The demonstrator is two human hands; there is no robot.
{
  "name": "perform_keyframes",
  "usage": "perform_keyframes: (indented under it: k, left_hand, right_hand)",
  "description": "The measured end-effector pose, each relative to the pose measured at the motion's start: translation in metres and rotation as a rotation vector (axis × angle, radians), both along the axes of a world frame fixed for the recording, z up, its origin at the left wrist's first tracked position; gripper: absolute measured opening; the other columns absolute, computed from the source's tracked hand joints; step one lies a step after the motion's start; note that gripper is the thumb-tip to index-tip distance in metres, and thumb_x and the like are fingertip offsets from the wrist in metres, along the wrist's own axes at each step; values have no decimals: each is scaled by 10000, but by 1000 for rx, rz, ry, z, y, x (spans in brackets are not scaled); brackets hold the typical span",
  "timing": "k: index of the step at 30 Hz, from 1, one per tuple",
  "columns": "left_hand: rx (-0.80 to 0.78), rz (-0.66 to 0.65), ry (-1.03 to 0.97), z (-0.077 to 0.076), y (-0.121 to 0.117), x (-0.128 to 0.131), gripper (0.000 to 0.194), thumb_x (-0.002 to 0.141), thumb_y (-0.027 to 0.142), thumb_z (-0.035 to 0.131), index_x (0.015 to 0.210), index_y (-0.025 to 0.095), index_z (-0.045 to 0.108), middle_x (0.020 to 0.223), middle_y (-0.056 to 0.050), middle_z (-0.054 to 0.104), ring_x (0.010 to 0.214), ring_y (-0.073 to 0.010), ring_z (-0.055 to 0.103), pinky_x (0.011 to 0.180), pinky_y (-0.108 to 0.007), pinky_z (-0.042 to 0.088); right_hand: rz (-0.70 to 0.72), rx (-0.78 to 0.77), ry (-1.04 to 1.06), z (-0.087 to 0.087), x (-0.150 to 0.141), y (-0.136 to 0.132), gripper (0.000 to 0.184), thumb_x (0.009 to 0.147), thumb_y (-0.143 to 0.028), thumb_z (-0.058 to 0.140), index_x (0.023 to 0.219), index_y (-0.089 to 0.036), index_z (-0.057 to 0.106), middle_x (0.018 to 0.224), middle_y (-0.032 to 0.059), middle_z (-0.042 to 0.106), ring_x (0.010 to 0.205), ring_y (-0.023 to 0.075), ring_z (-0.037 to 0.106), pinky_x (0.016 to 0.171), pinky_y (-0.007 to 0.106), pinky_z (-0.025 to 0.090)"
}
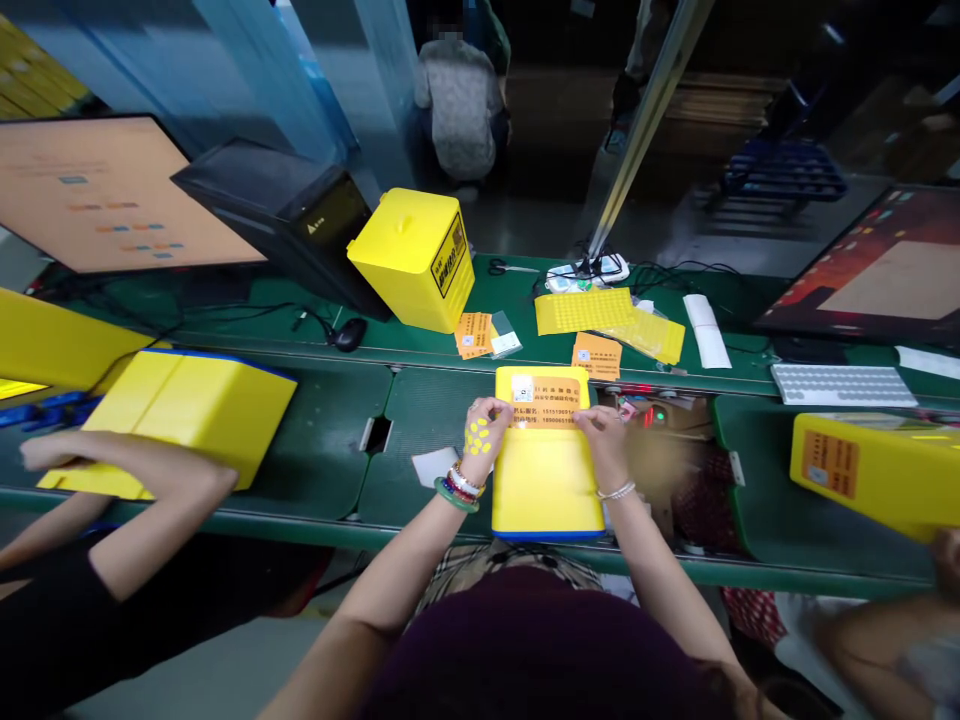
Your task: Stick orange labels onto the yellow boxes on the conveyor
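Observation:
A yellow box (pixel 547 485) with a blue lower edge lies before me on the green bench. Across its upper part is an orange label (pixel 551 400) with black print and a small white square code. My left hand (pixel 481 432), several yellow oval stickers on its back, pinches the label's left edge. At the label's right edge, the fingertips of my right hand (pixel 604 438) are closed on its lower corner. Whether the label is fully flat on the box I cannot make out. Just beyond the box lie more orange labels (pixel 598 355).
A taller yellow box (pixel 412 260) stands at the back beside a black computer case (pixel 281 210). Yellow sticker sheets (pixel 585 312), scissors (pixel 511 267) and a mouse (pixel 349 334) lie on the bench. Co-workers' arms handle yellow boxes at left (pixel 187 410) and right (pixel 892 475).

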State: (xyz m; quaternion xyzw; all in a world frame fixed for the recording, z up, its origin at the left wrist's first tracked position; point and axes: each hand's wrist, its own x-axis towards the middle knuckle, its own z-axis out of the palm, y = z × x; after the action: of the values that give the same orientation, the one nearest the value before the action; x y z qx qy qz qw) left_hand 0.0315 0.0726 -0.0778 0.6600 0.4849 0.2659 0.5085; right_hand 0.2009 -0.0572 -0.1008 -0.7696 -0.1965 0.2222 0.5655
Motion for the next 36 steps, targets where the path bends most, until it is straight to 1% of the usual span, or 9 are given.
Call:
perform_keyframes:
  k: [3, 7, 11, 16, 20, 25, 30, 36]
  left_hand:
    - [63, -11, 69, -3, 0, 1, 179, 803, 294, 593, 646, 207, 582, 743, -16, 597, 811, -194, 551, 778, -328, 417]
    - [106, -20, 88, -3, 0, 1, 179, 810, 271, 579, 639, 218, 565, 715, -10, 605, 811, -200, 553, 799, -343, 414]
    - [125, -18, 103, -3, 0, 2, 175, 804, 252, 580, 633, 218, 560, 707, -11, 601, 804, -199, 548, 795, -341, 411]
    - [140, -5, 121, -8, 0, 2, 169, 796, 237, 581, 630, 213, 564, 718, -16, 597, 801, -197, 543, 787, -335, 407]
    - [164, -5, 115, -11, 0, 1, 170, 805, 234, 576, 636, 214, 564, 705, -11, 598, 790, -193, 541, 788, -332, 405]
    - [189, -4, 124, -9, 0, 3, 180, 806, 226, 575, 627, 219, 553, 693, -6, 588, 784, -192, 540, 794, -333, 408]
    - [194, 10, 124, -8, -1, 4, 186, 805, 222, 575, 621, 221, 551, 692, -9, 583, 774, -192, 539, 785, -337, 410]
    - [225, 16, 119, -9, -1, 3, 184, 809, 226, 574, 627, 222, 547, 684, -4, 569, 758, -191, 538, 777, -336, 408]
  right_hand:
    - [2, -28, -39, -6, 1, 1, 255, 686, -447, 722, 705, -193, 722, 892, 52, 589, 907, 217, 549, 890, 390, 425]
    - [4, -45, -51, -7, 1, 2, 244, 694, -431, 716, 715, -188, 729, 888, 47, 567, 897, 213, 540, 888, 386, 411]
    - [17, -62, -92, -9, 2, 1, 251, 708, -445, 708, 708, -195, 729, 883, 45, 560, 894, 213, 525, 885, 387, 400]
    - [3, -71, -92, -15, 3, 2, 283, 700, -474, 714, 730, -193, 728, 902, 47, 563, 900, 209, 517, 875, 373, 404]
    - [0, -74, -96, -14, 2, 3, 315, 702, -497, 704, 725, -183, 724, 888, 52, 568, 884, 206, 512, 866, 372, 405]
    - [-2, -71, -112, -12, 2, 3, 286, 717, -476, 694, 722, -192, 721, 865, 45, 564, 877, 208, 518, 856, 369, 412]
    - [-12, -65, -106, -14, 2, 4, 271, 705, -459, 710, 736, -190, 726, 860, 40, 564, 867, 207, 530, 845, 369, 416]
    - [-7, -80, -142, -16, 2, 4, 277, 723, -463, 697, 741, -187, 723, 857, 43, 583, 860, 205, 530, 832, 361, 425]
